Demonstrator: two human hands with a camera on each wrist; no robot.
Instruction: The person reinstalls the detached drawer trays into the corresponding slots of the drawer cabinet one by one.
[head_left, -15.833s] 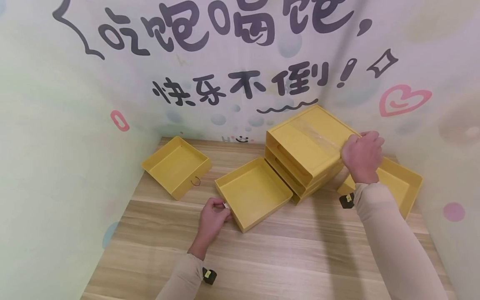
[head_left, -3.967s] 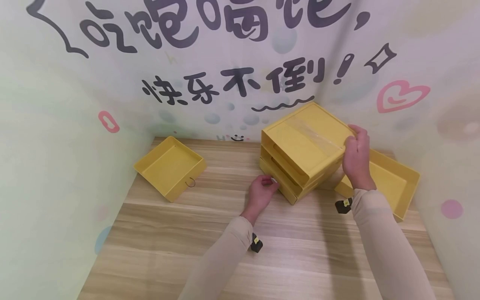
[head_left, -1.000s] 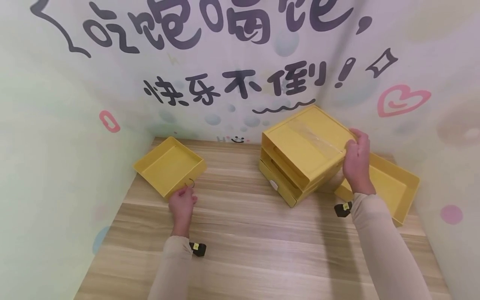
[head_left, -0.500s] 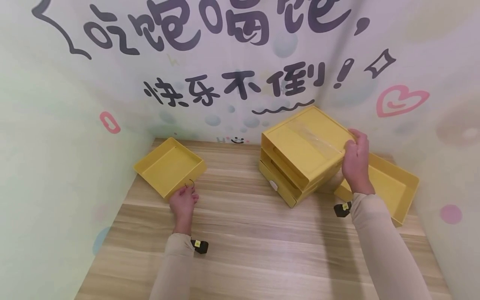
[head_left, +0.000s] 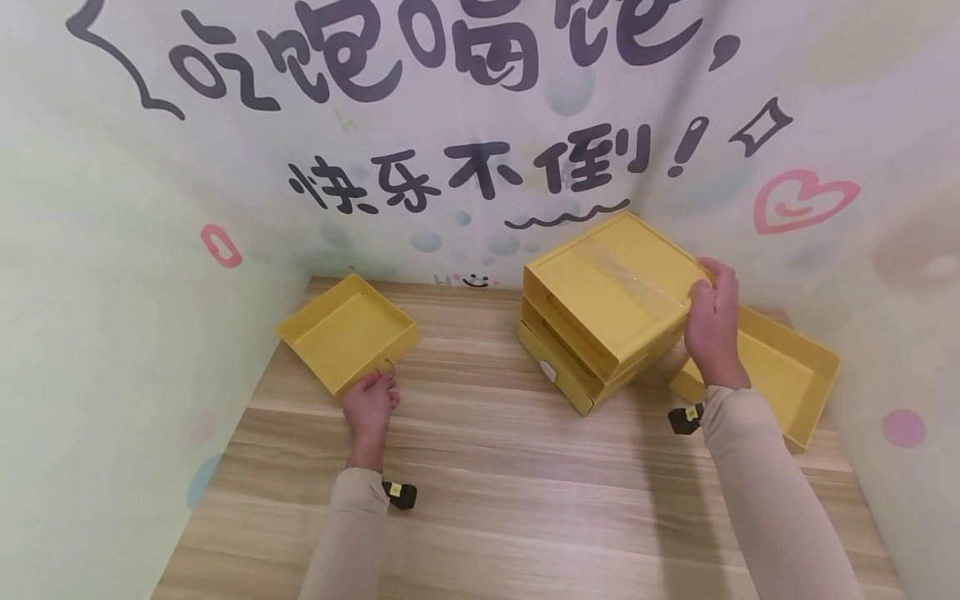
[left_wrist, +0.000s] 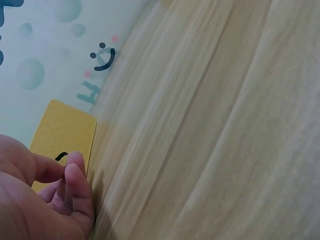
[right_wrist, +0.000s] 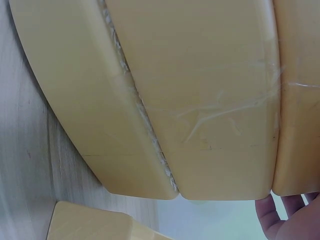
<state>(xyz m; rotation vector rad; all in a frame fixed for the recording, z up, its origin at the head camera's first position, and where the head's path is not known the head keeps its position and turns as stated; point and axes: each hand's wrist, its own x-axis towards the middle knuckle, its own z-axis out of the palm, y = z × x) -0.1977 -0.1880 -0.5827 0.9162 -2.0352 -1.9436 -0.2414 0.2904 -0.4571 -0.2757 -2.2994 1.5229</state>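
Observation:
My left hand (head_left: 367, 408) pinches the thin dark loop handle (head_left: 387, 367) on the front of a shallow yellow drawer (head_left: 348, 333) at the left of the table. Thumb and forefinger meet at the loop (left_wrist: 61, 156) in the left wrist view. To the right, a stacked yellow drawer cabinet (head_left: 615, 283) stands at an angle. Its upper two slots gape without drawers, while the bottom drawer (head_left: 566, 379), with a pale knob (head_left: 548, 370), sits inside. My right hand (head_left: 712, 321) grips the cabinet's top right edge; its fingertips show at that edge in the right wrist view.
Another yellow drawer (head_left: 787, 375) lies behind my right forearm, close to the right wall. Clear tape (head_left: 626, 271) runs over the cabinet's top. Printed walls enclose the wooden table (head_left: 495, 483) at the back and both sides.
Several seconds ago my left hand was at the bottom drawer, now flush in the cabinet. It then moved left to the other drawer, which has just shifted slightly right. My right hand stays put.

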